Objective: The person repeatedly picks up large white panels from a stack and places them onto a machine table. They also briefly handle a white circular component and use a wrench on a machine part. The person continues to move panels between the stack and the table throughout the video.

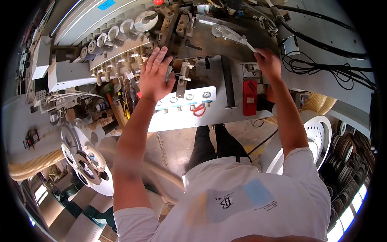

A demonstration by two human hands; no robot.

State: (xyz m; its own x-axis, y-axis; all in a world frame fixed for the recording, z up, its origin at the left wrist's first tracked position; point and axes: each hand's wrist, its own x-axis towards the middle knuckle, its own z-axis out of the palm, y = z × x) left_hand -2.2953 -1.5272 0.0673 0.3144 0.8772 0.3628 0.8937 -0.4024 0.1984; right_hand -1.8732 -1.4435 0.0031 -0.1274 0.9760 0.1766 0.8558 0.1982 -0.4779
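Observation:
My right hand has its fingers closed in a pinch at the near end of a thin pale strip. The strip slants away to the left across a dark worn metal plate, toward a clear round-ended piece lying on it. My left hand rests with its fingers stretched out over the brass fittings and metal blocks of the machine. Beside its thumb stands a small grey metal piece; I see no grip on it. A metal bracket sits just to the right.
A white panel with round gauges and a red tube faces me. A red box is mounted at right, by a black bar. Black cables hang farther right. White wheels flank my body.

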